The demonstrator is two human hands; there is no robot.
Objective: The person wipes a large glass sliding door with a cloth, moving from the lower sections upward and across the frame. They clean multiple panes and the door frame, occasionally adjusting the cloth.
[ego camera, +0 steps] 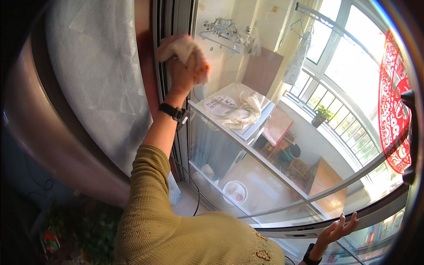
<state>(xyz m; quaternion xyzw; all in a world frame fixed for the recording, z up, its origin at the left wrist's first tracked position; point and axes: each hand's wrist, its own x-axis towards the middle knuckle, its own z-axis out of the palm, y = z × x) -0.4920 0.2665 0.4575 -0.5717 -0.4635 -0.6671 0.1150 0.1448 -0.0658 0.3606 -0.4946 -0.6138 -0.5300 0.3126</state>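
Note:
My left hand (pixel 180 74) is raised and closed around a pink-and-white cloth (pixel 185 49), which is slightly blurred. The cloth lies against the glass near the dark vertical side frame (pixel 175 20) of a glass sliding door. Low on the right, my right hand (pixel 338 228) is empty, its fingers spread beside the door's curved-looking edge rail (pixel 367 212). A recessed handle (pixel 300 235) sits in that rail to the left of the hand. Pale bars (pixel 281 177) divide the door glass. A red paper-cut decoration (pixel 396 102) sticks to the pane at far right.
Behind the glass stand a white cabinet with a lace cover (pixel 245 114), a white bucket (pixel 235 192) and a wooden board (pixel 326 179). Several hangers (pixel 225 33) hang on the wall. A grey fabric cover (pixel 99 82) is close on my left. A black cable (pixel 198 195) runs down by the frame.

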